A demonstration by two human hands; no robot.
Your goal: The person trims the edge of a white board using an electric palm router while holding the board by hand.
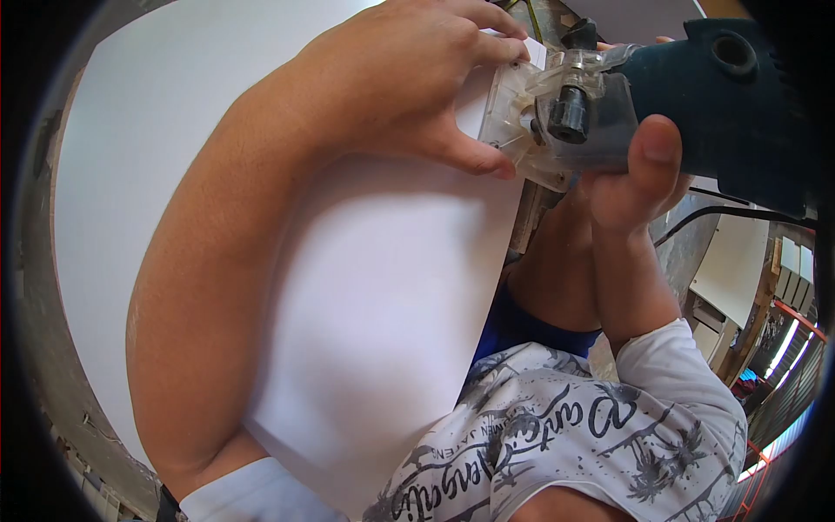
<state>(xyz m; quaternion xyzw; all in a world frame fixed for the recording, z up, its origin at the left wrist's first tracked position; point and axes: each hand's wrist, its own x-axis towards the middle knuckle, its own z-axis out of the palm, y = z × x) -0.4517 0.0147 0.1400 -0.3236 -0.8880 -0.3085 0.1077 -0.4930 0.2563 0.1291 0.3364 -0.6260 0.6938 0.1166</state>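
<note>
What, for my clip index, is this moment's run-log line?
right hand: grips power tool | left hand: touches clear base | base: at white panel edge

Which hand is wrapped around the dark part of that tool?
The right hand, with its thumb raised against the dark housing. The left hand instead touches the clear base, over the white board.

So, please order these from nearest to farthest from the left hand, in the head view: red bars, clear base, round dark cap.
1. Clear base: at the fingertips of the left hand.
2. Round dark cap: farther right, on the tool.
3. Red bars: lower right, in the background.
</note>
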